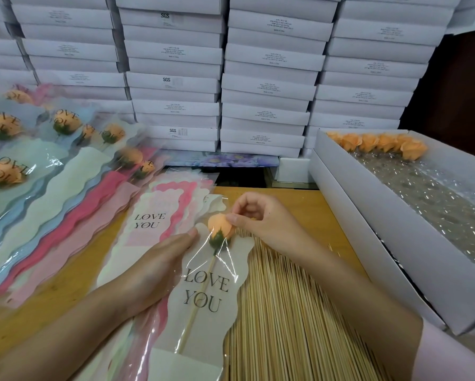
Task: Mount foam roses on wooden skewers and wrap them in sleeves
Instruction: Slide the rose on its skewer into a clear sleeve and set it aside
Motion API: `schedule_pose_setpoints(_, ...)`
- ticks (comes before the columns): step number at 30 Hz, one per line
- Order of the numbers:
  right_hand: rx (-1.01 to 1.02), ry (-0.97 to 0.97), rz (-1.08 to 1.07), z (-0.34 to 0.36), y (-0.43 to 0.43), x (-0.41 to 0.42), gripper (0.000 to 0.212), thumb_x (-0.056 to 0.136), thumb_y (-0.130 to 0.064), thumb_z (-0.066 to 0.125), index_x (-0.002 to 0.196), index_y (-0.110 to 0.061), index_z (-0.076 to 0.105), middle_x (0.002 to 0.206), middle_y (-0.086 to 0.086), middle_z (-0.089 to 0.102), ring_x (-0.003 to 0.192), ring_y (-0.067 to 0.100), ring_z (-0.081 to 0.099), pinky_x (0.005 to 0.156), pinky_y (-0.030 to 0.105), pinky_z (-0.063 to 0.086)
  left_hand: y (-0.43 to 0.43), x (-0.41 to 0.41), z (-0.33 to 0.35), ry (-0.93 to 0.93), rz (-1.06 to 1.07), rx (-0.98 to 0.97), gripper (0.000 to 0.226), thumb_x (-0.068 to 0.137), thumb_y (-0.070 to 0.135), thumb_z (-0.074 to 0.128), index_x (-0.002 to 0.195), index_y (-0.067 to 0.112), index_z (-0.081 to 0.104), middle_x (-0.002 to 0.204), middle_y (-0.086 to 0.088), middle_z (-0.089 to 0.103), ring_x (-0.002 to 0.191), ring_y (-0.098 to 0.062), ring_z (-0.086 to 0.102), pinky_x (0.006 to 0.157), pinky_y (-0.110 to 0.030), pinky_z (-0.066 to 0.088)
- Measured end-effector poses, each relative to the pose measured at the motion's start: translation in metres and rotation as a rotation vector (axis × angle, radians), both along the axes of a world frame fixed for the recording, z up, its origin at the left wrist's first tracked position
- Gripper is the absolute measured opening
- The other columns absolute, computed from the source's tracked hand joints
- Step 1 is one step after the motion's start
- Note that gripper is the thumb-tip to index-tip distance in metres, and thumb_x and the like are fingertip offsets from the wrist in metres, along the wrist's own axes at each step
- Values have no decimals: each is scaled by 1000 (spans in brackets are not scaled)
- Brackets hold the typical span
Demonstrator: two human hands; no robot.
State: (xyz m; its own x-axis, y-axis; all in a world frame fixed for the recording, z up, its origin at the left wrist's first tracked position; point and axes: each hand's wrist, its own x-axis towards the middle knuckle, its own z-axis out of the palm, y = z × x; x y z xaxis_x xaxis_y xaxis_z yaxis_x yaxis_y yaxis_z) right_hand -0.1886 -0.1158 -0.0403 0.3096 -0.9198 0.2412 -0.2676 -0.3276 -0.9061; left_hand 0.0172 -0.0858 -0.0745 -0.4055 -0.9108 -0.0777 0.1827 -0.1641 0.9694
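An orange foam rose (219, 226) with a green base sits on a wooden skewer (200, 292) that runs down inside a clear and cream "LOVE YOU" sleeve (217, 298). My right hand (261, 218) pinches the rose's top petals with fingertips at the sleeve's upper opening. My left hand (159, 259) lies flat with straight fingers on the sleeve's left edge, pressing it against the stack of unused sleeves (154, 224). A bed of loose skewers (285, 312) lies under and right of the sleeve.
Finished wrapped roses (66, 149) fan out at the left. A long white box (395, 215) at the right holds several orange roses (379, 143) on bubble wrap. Stacked white boxes (258, 78) wall off the back. Bare wooden table (299, 204) shows between.
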Motion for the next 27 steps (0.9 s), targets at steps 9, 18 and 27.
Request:
schedule_pose_setpoints(9, 58, -21, 56, -2, 3, 2, 6, 95, -9, 59, 90, -6, 56, 84, 6, 72, 76, 7, 66, 77, 18, 52, -2, -2, 2, 91, -41, -45, 38, 92, 35, 50, 119, 17, 70, 124, -12, 67, 117, -24, 63, 86, -22, 52)
schedule_pose_setpoints(18, 60, -47, 20, -6, 0, 2, 15, 101, -15, 50, 86, -17, 46, 87, 7, 76, 76, 12, 70, 84, 36, 52, 3, -10, 13, 53, -24, -81, 38, 94, 28, 40, 106, 38, 75, 114, 12, 71, 108, -1, 64, 79, -7, 49)
schedule_pose_setpoints(27, 64, -128, -78, -11, -7, 0, 14, 101, -19, 49, 88, -20, 43, 77, 3, 75, 70, 15, 71, 75, 31, 49, -5, -6, 4, -86, 184, -43, 27, 68, 29, 54, 60, 39, 77, 79, 25, 72, 77, 18, 63, 64, 2, 43)
